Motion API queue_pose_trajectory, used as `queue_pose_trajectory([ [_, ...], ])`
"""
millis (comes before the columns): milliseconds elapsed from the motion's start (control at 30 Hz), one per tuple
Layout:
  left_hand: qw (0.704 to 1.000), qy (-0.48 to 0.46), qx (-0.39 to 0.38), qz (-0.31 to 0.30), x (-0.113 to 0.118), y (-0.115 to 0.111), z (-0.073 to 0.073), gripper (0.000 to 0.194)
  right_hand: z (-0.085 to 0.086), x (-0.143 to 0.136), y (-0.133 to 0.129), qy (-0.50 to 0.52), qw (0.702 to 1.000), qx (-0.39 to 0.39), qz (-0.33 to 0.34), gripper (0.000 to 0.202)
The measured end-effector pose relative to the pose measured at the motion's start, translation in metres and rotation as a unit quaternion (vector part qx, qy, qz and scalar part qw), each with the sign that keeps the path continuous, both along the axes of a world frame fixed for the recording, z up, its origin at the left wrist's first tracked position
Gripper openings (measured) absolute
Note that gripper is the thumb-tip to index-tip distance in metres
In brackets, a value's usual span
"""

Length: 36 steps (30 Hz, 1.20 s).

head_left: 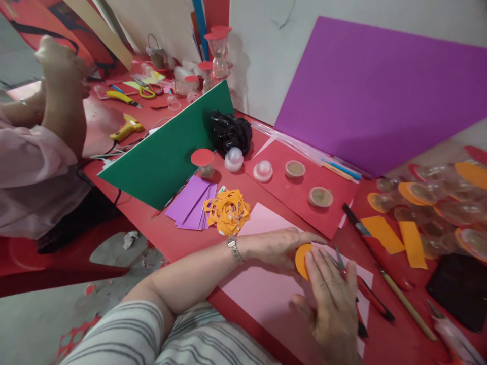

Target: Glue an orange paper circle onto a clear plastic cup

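R hand (330, 299) is lying w/ fingers straight, unclenched, over orange disc (302, 261); L hand (272, 248) is stretching alongside, can't tell its grip tbh.

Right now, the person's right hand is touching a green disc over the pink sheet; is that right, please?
Not quite: the head view shows an orange disc, not green; the right hand is touching it over the pink sheet.

Pale wall (262, 61) behind a red table (182, 244), grey floor (36, 324) below, soft light
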<state>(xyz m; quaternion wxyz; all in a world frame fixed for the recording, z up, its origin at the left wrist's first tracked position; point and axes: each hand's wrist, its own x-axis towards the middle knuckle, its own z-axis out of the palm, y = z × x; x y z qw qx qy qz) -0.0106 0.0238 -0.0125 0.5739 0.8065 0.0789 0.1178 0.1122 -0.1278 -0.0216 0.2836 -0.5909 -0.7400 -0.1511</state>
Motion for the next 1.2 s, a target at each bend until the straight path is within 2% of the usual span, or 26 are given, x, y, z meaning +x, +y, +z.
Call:
queue_pose_trajectory([
  [100,1.0,0.023,0.008,-0.012,0.0,0.003,0.0,0.079,0.0,0.0,0.001,-0.025,0.999,-0.001,0.02,0.061],
  [300,0.998,0.022,0.008,-0.05,-0.004,0.01,0.003,0.077,0.0,-0.003,0.003,0.02,0.999,-0.01,0.027,0.058],
  [400,0.998,0.033,-0.004,-0.046,-0.005,0.01,0.005,0.071,-0.001,-0.004,0.003,0.027,0.999,-0.01,0.032,0.058],
  [633,0.999,0.028,0.028,-0.022,-0.006,0.01,0.008,0.059,0.005,-0.008,0.0,0.024,0.999,-0.007,0.045,0.06],
  [800,0.999,-0.009,0.042,-0.028,-0.004,0.014,0.003,0.042,0.009,-0.015,0.002,0.041,0.999,-0.016,0.022,0.046],
  [1000,0.998,-0.004,0.05,-0.049,-0.007,0.018,0.008,0.031,0.01,-0.016,0.006,0.059,0.998,-0.013,0.018,0.035],
  [1200,0.999,-0.008,0.043,-0.03,-0.007,0.013,0.006,0.032,0.009,-0.016,0.004,0.055,0.998,-0.004,0.008,0.035],
])
